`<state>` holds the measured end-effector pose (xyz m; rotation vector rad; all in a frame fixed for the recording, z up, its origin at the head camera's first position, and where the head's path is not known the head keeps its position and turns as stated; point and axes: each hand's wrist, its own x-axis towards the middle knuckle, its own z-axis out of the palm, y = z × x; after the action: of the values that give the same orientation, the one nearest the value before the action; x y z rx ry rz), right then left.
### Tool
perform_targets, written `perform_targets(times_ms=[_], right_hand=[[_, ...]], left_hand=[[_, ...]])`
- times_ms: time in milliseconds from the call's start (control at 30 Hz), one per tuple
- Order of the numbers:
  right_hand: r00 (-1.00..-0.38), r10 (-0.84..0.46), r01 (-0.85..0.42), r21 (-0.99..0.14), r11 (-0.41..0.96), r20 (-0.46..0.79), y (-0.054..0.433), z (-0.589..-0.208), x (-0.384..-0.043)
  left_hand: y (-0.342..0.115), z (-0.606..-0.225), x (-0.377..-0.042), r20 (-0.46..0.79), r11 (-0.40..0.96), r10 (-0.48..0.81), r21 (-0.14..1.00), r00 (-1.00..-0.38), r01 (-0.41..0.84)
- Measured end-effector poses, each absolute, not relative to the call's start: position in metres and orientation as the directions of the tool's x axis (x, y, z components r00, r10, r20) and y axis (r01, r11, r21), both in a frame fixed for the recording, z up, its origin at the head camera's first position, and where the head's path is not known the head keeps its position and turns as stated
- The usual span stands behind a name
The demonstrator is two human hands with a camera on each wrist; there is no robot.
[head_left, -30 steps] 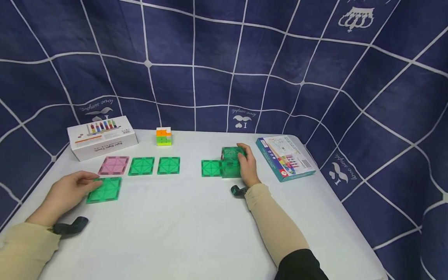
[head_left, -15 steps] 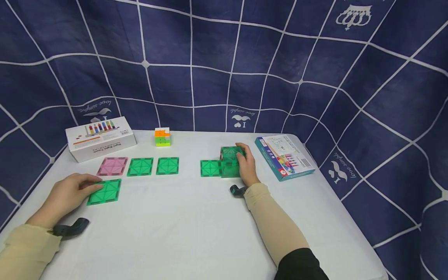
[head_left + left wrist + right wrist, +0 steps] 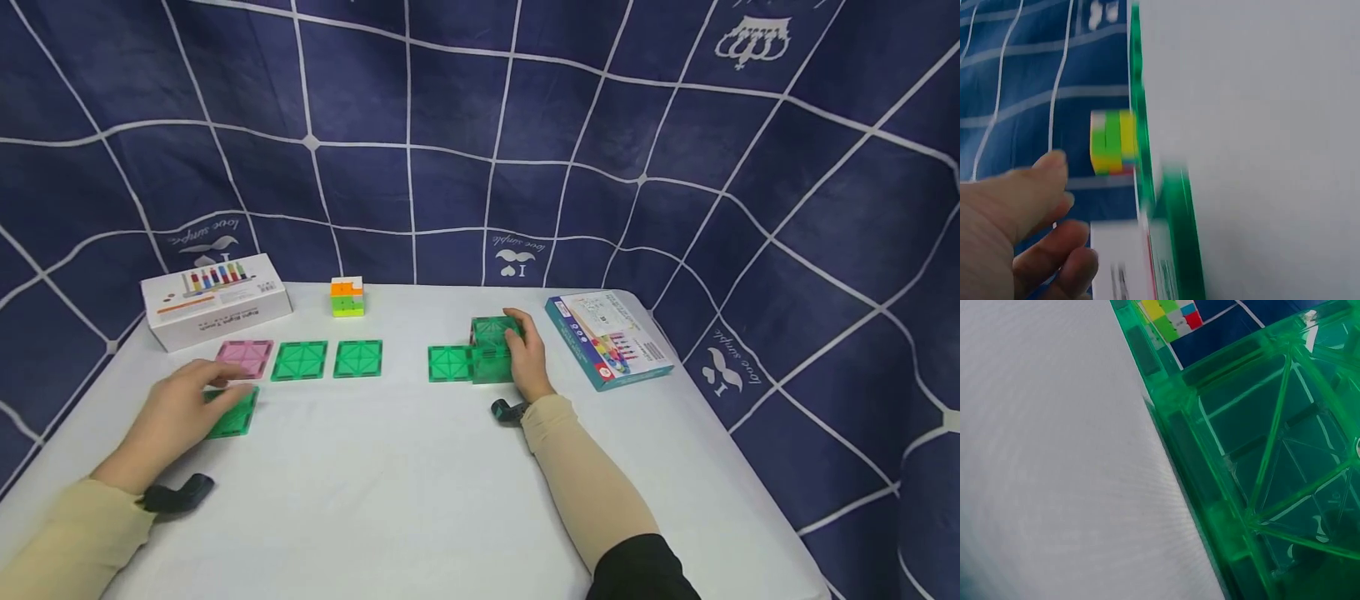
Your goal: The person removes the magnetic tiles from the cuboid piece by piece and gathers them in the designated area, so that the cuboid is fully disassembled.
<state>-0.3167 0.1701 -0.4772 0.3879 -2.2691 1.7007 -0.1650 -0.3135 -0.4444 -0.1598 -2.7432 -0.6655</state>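
Note:
My left hand [image 3: 176,408] is over a flat green magnetic tile [image 3: 238,417] near the table's left side, covering part of it. In the left wrist view the fingertips [image 3: 1054,164] are loosely bent, with nothing between them, and stand apart from the blurred green tile [image 3: 1185,237]. My right hand [image 3: 531,358] holds the right side of a see-through green magnetic-tile cube [image 3: 491,350]. A single green tile [image 3: 450,364] lies flat against the cube's left side. Ribbed green panels [image 3: 1272,462] of the cube fill much of the right wrist view, where the right hand is out of sight.
A pink tile [image 3: 246,357] and two green tiles [image 3: 299,361] lie in a row behind the left hand. Farther back are a white box [image 3: 217,304] and a small puzzle cube [image 3: 347,297]. A teal-edged box [image 3: 611,340] lies right of the right hand.
My left hand has let go of the near green tile and moved right across it, while the tile stays on the table. The right hand keeps its hold on the cube.

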Motion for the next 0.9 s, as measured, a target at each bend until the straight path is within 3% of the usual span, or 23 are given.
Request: perform_targets(times_ms=[267, 533, 700, 900], right_hand=[[-0.92, -0.03, -0.383, -0.883, 0.272, 0.39, 0.169, -0.478, -0.318], [-0.926, -0.023, -0.368, -0.89, 0.269, 0.376, 0.167, -0.48, -0.32], [-0.919, -0.021, -0.384, -0.88, 0.279, 0.394, 0.165, -0.477, -0.318], [-0.919, -0.019, -0.382, -0.879, 0.287, 0.393, 0.169, -0.476, -0.315]], left_hand=[[-0.211, -0.439, -0.201, 0.239, 0.764, 0.27, 0.536, -0.933, 0.359], [-0.114, -0.443, -0.252, 0.066, 0.722, 0.335, 0.623, -0.94, 0.301], [-0.089, -0.453, -0.271, -0.007, 0.75, 0.312, 0.616, -0.95, 0.241], [-0.086, -0.468, -0.277, 0.047, 0.735, 0.306, 0.623, -0.951, 0.268]])
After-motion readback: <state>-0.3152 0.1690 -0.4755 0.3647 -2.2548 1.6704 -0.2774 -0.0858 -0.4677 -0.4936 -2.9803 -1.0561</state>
